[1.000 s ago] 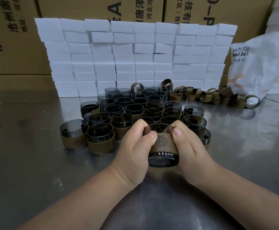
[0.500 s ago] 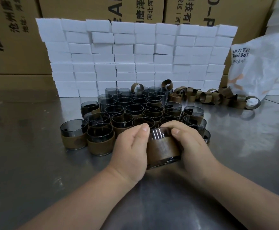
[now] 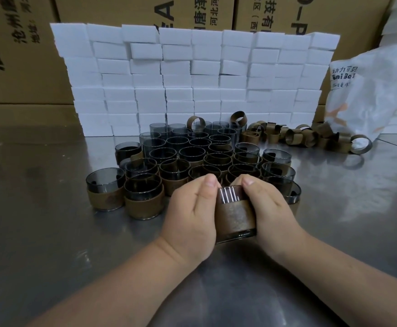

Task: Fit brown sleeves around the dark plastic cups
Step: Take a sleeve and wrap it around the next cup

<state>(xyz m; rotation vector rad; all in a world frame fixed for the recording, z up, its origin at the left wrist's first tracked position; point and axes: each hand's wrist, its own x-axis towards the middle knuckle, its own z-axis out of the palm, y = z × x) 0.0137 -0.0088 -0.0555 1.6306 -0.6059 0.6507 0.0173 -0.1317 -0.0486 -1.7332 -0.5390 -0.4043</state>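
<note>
A dark plastic cup (image 3: pixel 229 195) with a brown sleeve (image 3: pixel 235 217) round its lower part is held between both hands just above the steel table. My left hand (image 3: pixel 192 215) grips its left side and my right hand (image 3: pixel 269 208) grips its right side, thumbs at the upper rim. Behind them stands a cluster of several dark cups (image 3: pixel 192 154); those at the front left wear sleeves (image 3: pixel 105 199), those at the back are bare. Loose brown sleeves (image 3: pixel 296 135) lie in a heap at the back right.
A wall of white foam blocks (image 3: pixel 192 74) stands behind the cups, with cardboard boxes (image 3: pixel 20 50) behind it. A white plastic bag (image 3: pixel 376 95) sits at the right. The steel table (image 3: pixel 39 232) stretches left and front.
The cup has been tipped from bottom-toward-me to nearly upright, its plain sleeve side now facing me. Both hands have shifted slightly down and closed tighter around it.
</note>
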